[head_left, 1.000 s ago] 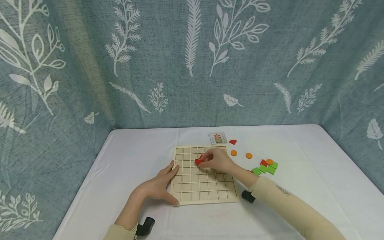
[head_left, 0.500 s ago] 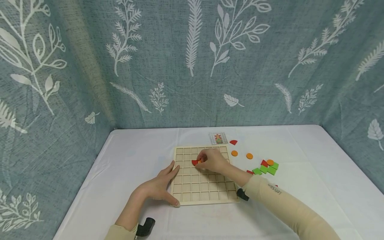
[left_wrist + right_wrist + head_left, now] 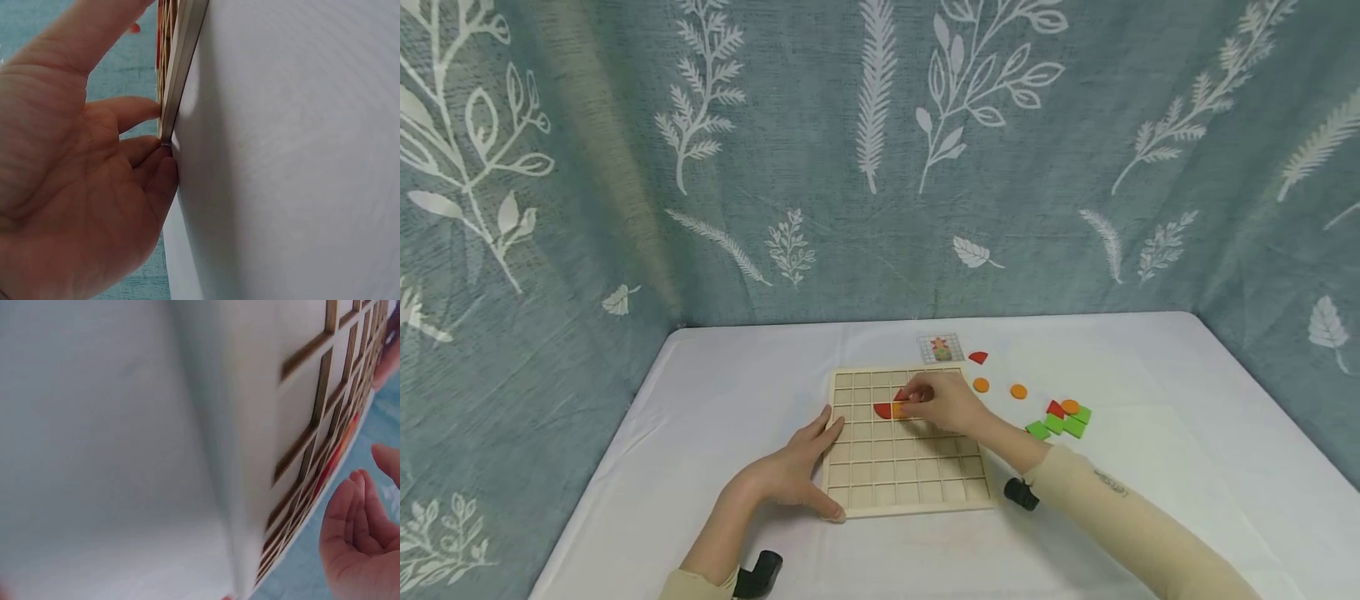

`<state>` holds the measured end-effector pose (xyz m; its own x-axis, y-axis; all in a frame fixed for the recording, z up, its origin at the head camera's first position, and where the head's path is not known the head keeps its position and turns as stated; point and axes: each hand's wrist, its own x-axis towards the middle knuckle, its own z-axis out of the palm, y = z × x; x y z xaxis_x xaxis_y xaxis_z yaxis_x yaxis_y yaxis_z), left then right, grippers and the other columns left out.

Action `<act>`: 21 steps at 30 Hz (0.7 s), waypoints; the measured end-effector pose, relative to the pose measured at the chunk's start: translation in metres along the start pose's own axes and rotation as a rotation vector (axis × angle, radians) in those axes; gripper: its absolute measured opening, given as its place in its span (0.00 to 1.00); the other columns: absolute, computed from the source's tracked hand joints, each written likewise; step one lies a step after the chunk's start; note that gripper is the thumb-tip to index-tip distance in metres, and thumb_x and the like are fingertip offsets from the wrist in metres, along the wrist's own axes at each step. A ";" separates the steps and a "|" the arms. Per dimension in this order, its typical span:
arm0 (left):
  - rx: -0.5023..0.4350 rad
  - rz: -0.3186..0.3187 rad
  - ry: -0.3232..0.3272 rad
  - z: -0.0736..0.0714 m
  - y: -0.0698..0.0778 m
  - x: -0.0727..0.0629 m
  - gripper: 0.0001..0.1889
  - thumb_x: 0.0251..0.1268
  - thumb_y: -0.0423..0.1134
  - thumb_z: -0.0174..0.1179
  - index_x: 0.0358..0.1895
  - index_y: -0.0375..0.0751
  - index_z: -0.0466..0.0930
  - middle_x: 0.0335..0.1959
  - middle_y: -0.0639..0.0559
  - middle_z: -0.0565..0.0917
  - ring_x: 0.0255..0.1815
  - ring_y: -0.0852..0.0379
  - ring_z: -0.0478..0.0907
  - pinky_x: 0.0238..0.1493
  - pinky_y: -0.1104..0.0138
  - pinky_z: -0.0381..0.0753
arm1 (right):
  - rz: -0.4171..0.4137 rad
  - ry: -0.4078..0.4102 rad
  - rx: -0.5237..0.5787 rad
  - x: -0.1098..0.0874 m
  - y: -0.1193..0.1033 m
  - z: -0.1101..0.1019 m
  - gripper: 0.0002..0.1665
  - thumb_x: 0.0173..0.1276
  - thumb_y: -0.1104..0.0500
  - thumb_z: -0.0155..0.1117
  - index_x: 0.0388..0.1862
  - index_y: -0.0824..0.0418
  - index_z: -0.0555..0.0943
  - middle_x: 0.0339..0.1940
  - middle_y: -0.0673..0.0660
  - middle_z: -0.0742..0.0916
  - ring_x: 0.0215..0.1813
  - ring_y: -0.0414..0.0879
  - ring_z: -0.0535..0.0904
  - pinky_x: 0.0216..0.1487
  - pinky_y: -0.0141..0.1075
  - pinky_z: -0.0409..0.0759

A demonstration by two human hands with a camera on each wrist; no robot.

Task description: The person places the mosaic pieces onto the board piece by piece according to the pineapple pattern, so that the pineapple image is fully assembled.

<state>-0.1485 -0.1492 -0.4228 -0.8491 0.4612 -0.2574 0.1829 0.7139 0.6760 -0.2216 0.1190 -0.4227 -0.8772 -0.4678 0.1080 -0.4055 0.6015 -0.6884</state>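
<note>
My left hand (image 3: 793, 471) rests at the left side of the wooden grid board (image 3: 913, 496). Its fingers touch the side edge, and the thumb lies at the near-left corner. In the left wrist view, several fingertips meet the board's rim (image 3: 178, 81). Over the upper middle of the grid is my right hand (image 3: 946, 404), its thumb and index finger close to an orange piece (image 3: 897, 410). A red rounded piece (image 3: 882, 411) lies to the left; another red piece (image 3: 900, 395) is just above, partly hidden. In the right wrist view, the right fingers (image 3: 353, 512) and thumb stand apart, nothing visible between them.
A pattern card (image 3: 951, 340) lies behind the board, beside a red wedge (image 3: 978, 357). Orange discs (image 3: 1018, 391) are to the right. Farther right are several green squares (image 3: 1075, 427) with a red piece (image 3: 1055, 409) and another orange disc (image 3: 1070, 407).
The red rounded piece moved left, and the orange piece, half a second ago between the right fingertips, now lies beside it. The right hand has shifted slightly rightward; the left hand stays at the board.
</note>
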 end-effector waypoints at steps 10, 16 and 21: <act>-0.010 0.016 0.016 0.001 0.002 0.000 0.66 0.32 0.50 0.82 0.77 0.35 0.49 0.79 0.37 0.40 0.77 0.34 0.38 0.69 0.39 0.51 | 0.201 0.109 0.060 -0.027 0.039 -0.044 0.13 0.64 0.54 0.69 0.46 0.58 0.85 0.33 0.48 0.84 0.39 0.43 0.80 0.38 0.37 0.76; -0.012 0.007 0.012 0.002 0.005 0.000 0.66 0.32 0.50 0.82 0.77 0.35 0.49 0.79 0.36 0.40 0.77 0.33 0.39 0.69 0.39 0.51 | 0.327 0.152 0.049 -0.045 0.063 -0.069 0.17 0.65 0.54 0.68 0.51 0.59 0.83 0.42 0.54 0.86 0.47 0.49 0.80 0.46 0.43 0.78; -0.004 0.001 0.006 0.001 0.007 0.000 0.66 0.32 0.51 0.82 0.77 0.35 0.49 0.79 0.35 0.39 0.77 0.32 0.39 0.69 0.38 0.52 | 0.391 0.172 0.042 -0.054 0.079 -0.085 0.20 0.65 0.56 0.68 0.54 0.62 0.82 0.47 0.58 0.85 0.48 0.52 0.78 0.45 0.41 0.78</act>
<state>-0.1462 -0.1435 -0.4184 -0.8519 0.4586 -0.2528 0.1817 0.7116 0.6787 -0.2283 0.2463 -0.4218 -0.9944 -0.0925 -0.0515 -0.0259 0.6838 -0.7293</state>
